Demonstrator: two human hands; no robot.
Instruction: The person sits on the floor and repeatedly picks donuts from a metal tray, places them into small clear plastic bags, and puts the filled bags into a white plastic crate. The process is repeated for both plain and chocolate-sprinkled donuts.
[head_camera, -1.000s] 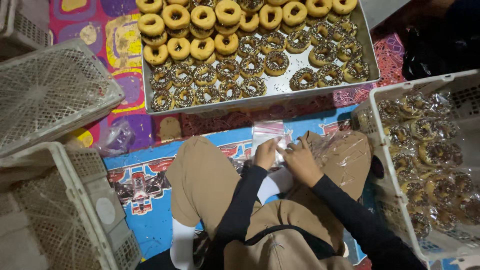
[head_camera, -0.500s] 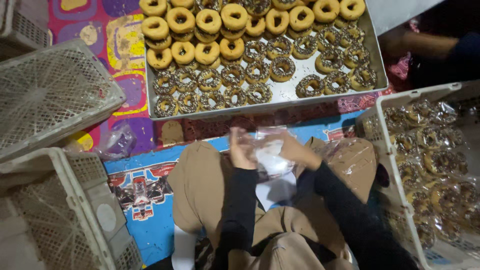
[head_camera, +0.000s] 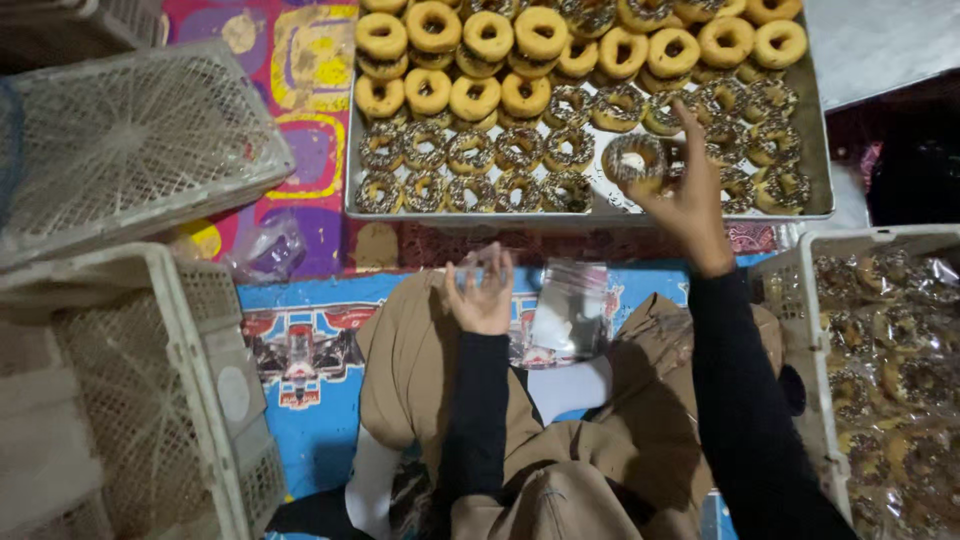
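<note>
A metal tray (head_camera: 820, 150) in front of me holds several rows of ring donuts, plain ones at the back and chocolate-sprinkled ones in front. My right hand (head_camera: 690, 200) reaches over the tray's near edge and grips one sprinkled donut (head_camera: 632, 160), lifted slightly from its row. My left hand (head_camera: 482, 292) is raised over my left knee and pinches a small clear plastic bag (head_camera: 488, 260) by its top. A stack of clear bags (head_camera: 568, 312) lies on my lap between the two arms.
A white plastic crate (head_camera: 800, 300) at my right holds several bagged donuts. Empty white mesh crates sit at my left (head_camera: 130, 150) and near left (head_camera: 190, 400). A colourful mat (head_camera: 300, 130) covers the floor. A dark-clothed person (head_camera: 915, 170) sits at the far right.
My right hand left the bag on my lap, reached forward to the tray and took hold of a sprinkled donut. My left hand stayed over the knee with a bag.
</note>
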